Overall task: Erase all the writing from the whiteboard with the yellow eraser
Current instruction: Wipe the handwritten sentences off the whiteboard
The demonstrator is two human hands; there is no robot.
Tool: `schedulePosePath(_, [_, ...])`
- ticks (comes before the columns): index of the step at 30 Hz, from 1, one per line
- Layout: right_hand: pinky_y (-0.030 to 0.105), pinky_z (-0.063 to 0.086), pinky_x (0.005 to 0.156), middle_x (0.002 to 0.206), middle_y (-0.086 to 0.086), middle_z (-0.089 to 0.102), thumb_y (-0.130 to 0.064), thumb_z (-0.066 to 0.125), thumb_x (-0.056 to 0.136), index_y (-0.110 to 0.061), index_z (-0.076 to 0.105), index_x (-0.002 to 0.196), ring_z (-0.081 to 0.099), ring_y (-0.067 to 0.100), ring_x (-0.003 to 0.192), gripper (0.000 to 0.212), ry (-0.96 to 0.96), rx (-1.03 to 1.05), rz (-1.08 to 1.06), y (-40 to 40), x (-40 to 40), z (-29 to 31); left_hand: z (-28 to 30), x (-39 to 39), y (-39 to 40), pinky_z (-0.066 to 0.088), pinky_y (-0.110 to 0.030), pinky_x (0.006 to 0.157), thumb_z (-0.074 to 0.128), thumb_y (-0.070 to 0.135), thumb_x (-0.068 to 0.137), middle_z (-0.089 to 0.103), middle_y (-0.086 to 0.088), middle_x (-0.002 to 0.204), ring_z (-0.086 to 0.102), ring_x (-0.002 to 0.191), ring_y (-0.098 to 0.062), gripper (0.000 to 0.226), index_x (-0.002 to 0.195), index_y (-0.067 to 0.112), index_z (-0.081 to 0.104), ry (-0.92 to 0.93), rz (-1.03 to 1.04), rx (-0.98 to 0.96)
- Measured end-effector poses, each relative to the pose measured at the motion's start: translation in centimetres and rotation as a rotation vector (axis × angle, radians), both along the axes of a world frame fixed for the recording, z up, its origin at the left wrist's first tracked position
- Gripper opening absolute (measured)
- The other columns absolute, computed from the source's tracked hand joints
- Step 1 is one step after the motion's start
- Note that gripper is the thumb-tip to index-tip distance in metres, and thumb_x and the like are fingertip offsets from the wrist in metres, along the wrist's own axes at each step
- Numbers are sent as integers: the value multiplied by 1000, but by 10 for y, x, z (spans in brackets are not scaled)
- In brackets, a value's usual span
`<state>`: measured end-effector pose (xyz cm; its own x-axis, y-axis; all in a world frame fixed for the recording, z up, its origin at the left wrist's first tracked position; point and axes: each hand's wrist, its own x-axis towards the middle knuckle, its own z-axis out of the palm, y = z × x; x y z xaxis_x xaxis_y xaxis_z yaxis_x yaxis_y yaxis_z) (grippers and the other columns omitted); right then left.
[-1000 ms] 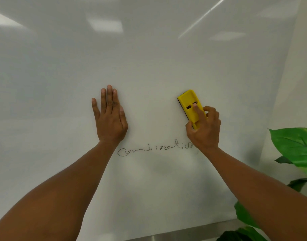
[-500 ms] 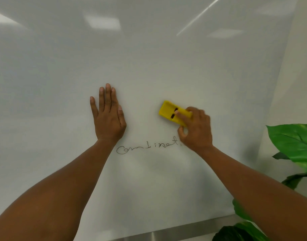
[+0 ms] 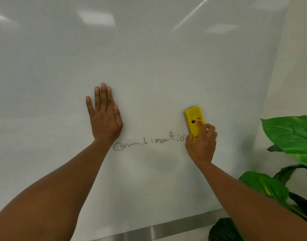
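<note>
Curled fingers of the right hand (image 3: 201,145) make a tight grip on the yellow eraser (image 3: 194,121), with one fingertip pressed on its back. It stands almost upright, flat against the whiteboard (image 3: 149,58), right at the end of the writing (image 3: 150,140). That hand hides the last letters of the word. What shows reads like "Combinatio", in thin black pen, sloping up a little to the right.

On the other side, the left hand (image 3: 105,115) lies flat on the board with straight fingers, holding nothing, just above the start of the word. A silver edge (image 3: 159,229) runs along the bottom of the board. Big green plant leaves (image 3: 292,136) stick in from the right, near the right arm but not touching the board.
</note>
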<state>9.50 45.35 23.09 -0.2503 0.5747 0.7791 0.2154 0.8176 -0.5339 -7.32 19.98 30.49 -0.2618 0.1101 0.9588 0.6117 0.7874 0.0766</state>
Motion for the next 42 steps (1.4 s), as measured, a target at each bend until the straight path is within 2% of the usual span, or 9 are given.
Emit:
schedulePosePath(3, [53,50,84,135,17,38,-17,64,85,-16,36,145,42,38,117,67,129,-439,-36,-3,-5,-8,-4,1,-2,-9,-45,125,18,24,106,1,-7,169,-4,156,-22,58,160,9,3,-5,-9,-16])
schedulePosePath(8, [52,49,87,134,17,38,-17,65,85,-16,37,145,40,39,118,67,191,-531,-2,-26,-14,-16,-7,3,-2,-10,-45,125,18,24,106,3,-8,169,-3,156,-22,58,160,8,5,-11,-4,-9])
schedulePosePath(12, [40,45,79,132,13,41,-18,68,84,-18,39,145,41,31,115,67,190,-432,76,-55,-22,-22,-9,1,-2,-12,-43,125,18,24,106,1,-6,169,-8,155,-19,59,161,10,2,-20,1,-3])
schedulePosePath(19, [44,45,87,139,14,34,-24,61,90,-22,26,150,39,36,124,70,281,-898,37,-49,-24,-32,-11,0,-4,-12,-43,125,18,25,107,-2,-5,169,-8,156,-19,59,161,13,-2,-17,-12,-41])
schedulePosePath(23, [44,45,86,137,14,34,-22,63,90,-21,27,150,38,36,123,69,268,-838,73,-63,-27,-33,-11,0,-5,-11,-44,125,19,24,106,-1,-6,169,-7,156,-20,59,161,12,0,-15,-4,-33])
schedulePosePath(28, [30,43,74,132,7,40,-22,70,87,-25,38,147,41,24,117,68,220,-507,162,-90,-27,-49,-12,3,-2,-11,-43,125,19,24,106,1,-7,169,-7,156,-20,59,161,11,2,-22,-17,-11])
schedulePosePath(33, [29,44,74,132,8,38,-24,70,88,-29,38,145,43,27,119,66,340,-747,156,-92,-31,-55,-12,2,-7,-10,-43,125,19,26,106,1,-7,169,-6,156,-20,58,161,10,4,-12,-45,-50])
schedulePosePath(37, [29,43,75,131,10,39,-23,70,88,-26,37,146,45,30,118,67,365,-791,132,-97,-35,-54,-13,1,-13,-8,-44,126,20,26,107,2,-7,169,-5,156,-21,58,161,10,6,19,-47,-85])
schedulePosePath(42, [32,50,75,126,11,46,-24,75,85,-20,46,143,47,25,110,65,240,-302,190,-117,-37,-59,-12,1,-15,-7,-44,126,22,25,106,5,-8,169,-3,156,-21,58,160,8,9,25,-55,-88])
